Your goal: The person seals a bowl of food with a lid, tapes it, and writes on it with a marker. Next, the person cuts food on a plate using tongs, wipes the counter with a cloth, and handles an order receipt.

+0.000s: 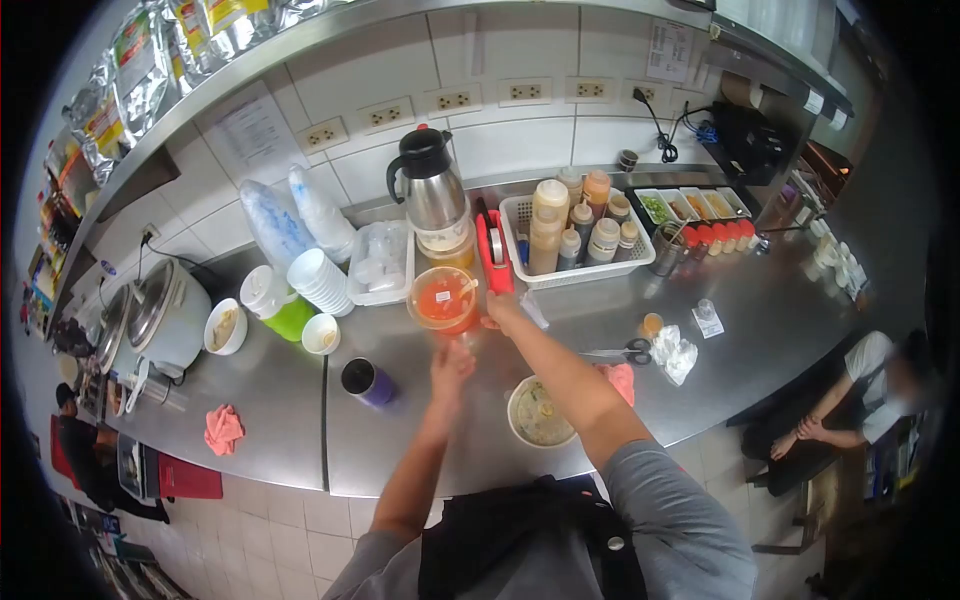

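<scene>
My right hand (pixel 499 311) is closed on the lower end of a red tape dispenser (pixel 494 250), which leans beside the white bottle basket. A pale roll shows in the dispenser. Just below a round clear tub of orange-red food (pixel 443 297) is my left hand (pixel 453 370), smeared by motion, so its fingers and anything in them cannot be made out. The tub has a small white label on top and stands left of the dispenser. Under my right forearm sits a round bowl of pale soup (pixel 540 412), partly covered by the arm.
A steel thermos jug (pixel 430 180) stands behind the tub. The white basket (pixel 590 272) holds several sauce bottles. Left are stacked white cups (pixel 320 280) and a dark purple tumbler (pixel 368 382). Scissors (pixel 636 351) and crumpled tissue (pixel 674 355) lie right; a seated person (pixel 850 400) is beyond.
</scene>
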The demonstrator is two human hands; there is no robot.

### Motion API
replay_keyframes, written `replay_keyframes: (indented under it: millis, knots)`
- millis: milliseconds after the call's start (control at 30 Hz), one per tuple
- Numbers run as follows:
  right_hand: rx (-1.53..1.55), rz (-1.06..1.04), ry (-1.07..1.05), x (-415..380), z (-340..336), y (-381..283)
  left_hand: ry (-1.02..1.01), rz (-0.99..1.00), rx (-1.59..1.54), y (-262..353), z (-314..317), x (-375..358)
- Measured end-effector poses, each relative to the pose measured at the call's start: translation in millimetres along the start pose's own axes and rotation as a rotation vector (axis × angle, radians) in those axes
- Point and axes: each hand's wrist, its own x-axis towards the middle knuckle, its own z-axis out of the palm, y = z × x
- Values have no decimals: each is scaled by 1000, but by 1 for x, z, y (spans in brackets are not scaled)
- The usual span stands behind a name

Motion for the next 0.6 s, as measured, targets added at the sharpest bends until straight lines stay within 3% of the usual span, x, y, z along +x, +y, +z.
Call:
replay_keyframes:
  millis: [67,133,167,267,400,500,600]
  knots:
    - [-55,-41,90,12,-8,4,-14,-5,-94,11,-1,27]
    - [-449,-274,402,39,-12,22,-26,-14,-178,24,1,51]
    - [-442,-265,414,45,-15,28,-100,-45,-212,29,2,61]
    - [-505,-471,282,48,-20,24,-149,-84,-276,28,8,89]
    - [-358,-393,206,37,-20,14,-4,-105,-240,39,21,100]
    - [-396,-381,146,32,-24,12,-88,-119,-259,41,14,115]
    - [-480,-448,226,44,-20,13,-44,-79,-246,38,16,128]
